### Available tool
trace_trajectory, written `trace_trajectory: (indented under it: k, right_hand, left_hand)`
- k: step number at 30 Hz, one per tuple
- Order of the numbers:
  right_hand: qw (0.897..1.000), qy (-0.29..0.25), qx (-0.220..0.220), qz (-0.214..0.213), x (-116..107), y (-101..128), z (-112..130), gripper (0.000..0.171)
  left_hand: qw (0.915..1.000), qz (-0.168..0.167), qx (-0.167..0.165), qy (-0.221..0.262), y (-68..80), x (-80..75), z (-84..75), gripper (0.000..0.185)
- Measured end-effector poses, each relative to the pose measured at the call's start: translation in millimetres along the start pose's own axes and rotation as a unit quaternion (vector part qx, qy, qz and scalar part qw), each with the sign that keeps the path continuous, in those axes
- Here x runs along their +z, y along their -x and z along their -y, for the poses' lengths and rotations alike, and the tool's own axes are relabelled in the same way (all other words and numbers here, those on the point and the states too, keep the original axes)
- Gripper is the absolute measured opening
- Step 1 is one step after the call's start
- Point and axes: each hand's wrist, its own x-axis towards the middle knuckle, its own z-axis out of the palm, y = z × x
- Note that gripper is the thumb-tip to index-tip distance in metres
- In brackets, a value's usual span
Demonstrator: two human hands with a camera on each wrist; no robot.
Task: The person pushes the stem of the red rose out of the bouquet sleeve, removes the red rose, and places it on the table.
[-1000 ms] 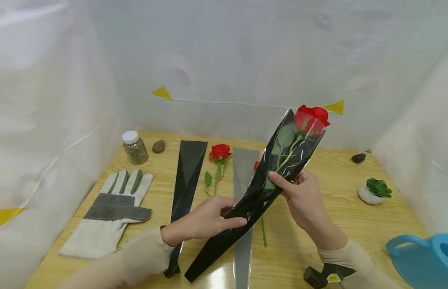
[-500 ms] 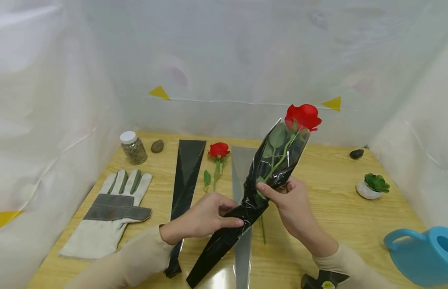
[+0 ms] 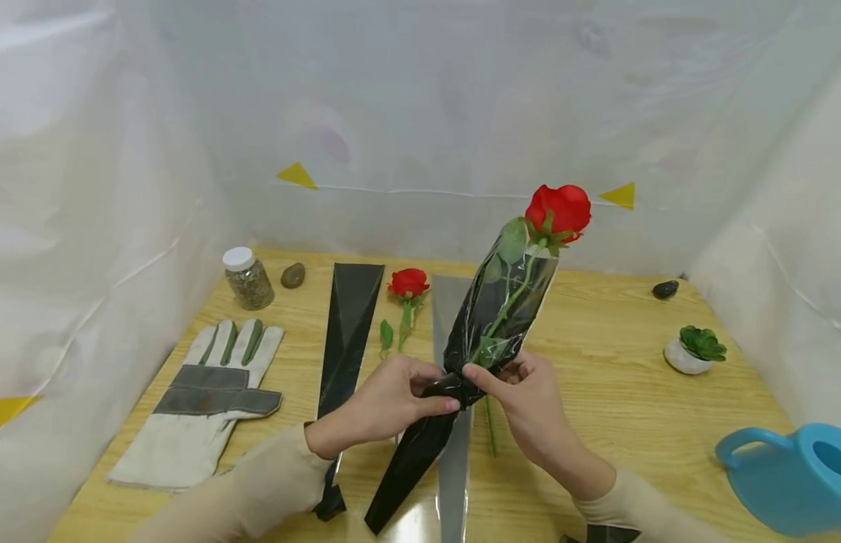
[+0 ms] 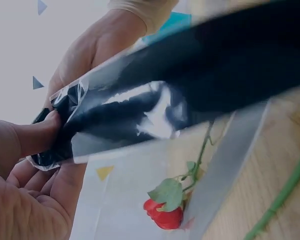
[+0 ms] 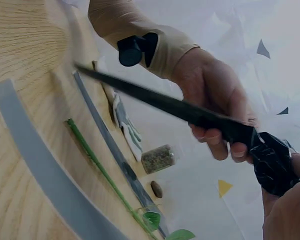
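A red rose (image 3: 559, 213) with a green stem and leaves stands tilted in a black-and-clear flower sleeve (image 3: 413, 466). Its bloom sticks out of the sleeve's top end. My left hand (image 3: 398, 401) pinches the sleeve around its middle, thumb in front. Just above and to the right, my right hand (image 3: 527, 401) pinches sleeve and stem, its thumb almost meeting the left thumb. Between the hands the film is bunched and crumpled, as the crumpled film (image 5: 274, 162) in the right wrist view also shows. The stem's lower end is hidden in the black part.
On the wooden table lie another black sleeve (image 3: 348, 332), a grey sleeve (image 3: 452, 467), a second rose (image 3: 408, 283) and a green stem (image 3: 491, 430). Left are a work glove (image 3: 203, 400), a jar (image 3: 247, 280) and a stone (image 3: 293, 275); right, a succulent (image 3: 698, 351) and a blue watering can (image 3: 787, 479).
My right hand has slid down and left, close to my left hand. The sleeve has crumpled between them, and the bloom now stands clear above its rim. The left hand has barely moved.
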Motion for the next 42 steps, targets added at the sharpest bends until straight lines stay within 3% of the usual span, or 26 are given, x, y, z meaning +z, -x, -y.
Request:
trace_trajectory:
  k: [5, 12, 18, 24, 27, 32, 36, 42]
  right_hand:
    - [1.0, 0.007, 0.002, 0.009, -2.1, -1.7, 3.0, 0.021]
    - [1.0, -0.016, -0.021, -0.006, -10.6, -10.2, 15.8, 0.014]
    - [0.998, -0.03, -0.053, -0.006, -17.9, -14.3, 27.9, 0.021]
    - [0.996, -0.075, -0.057, 0.006, -24.4, -15.7, 39.5, 0.021]
    - [0.988, -0.131, -0.078, 0.009, -32.7, -20.1, 51.5, 0.026]
    - [0.968, -0.213, -0.134, 0.002, -50.5, -30.2, 72.8, 0.028]
    - [0.963, -0.223, -0.152, 0.016, -53.3, -31.3, 76.7, 0.027]
    - [0.964, -0.192, -0.186, -0.004, -47.4, -28.4, 71.9, 0.02]
  left_hand:
    - [1.0, -0.001, 0.007, 0.0, 0.0, 0.6, 3.8, 0.005]
    - [0.9982, 0.02, 0.016, -0.055, 8.1, -2.1, 10.5, 0.043]
    - [0.9982, 0.019, 0.013, -0.055, 14.9, -2.8, 15.5, 0.035]
    - [0.9984, 0.017, 0.024, -0.047, 18.9, -3.2, 16.2, 0.026]
    - [0.9981, 0.027, 0.026, -0.048, 22.5, -3.7, 17.7, 0.026]
    - [0.9977, 0.033, 0.023, -0.054, 26.9, -4.8, 22.0, 0.033]
    - [0.9975, 0.027, 0.028, -0.058, 26.7, -5.3, 21.7, 0.031]
    - [0.999, 0.018, 0.011, -0.038, 24.0, -2.4, 20.0, 0.006]
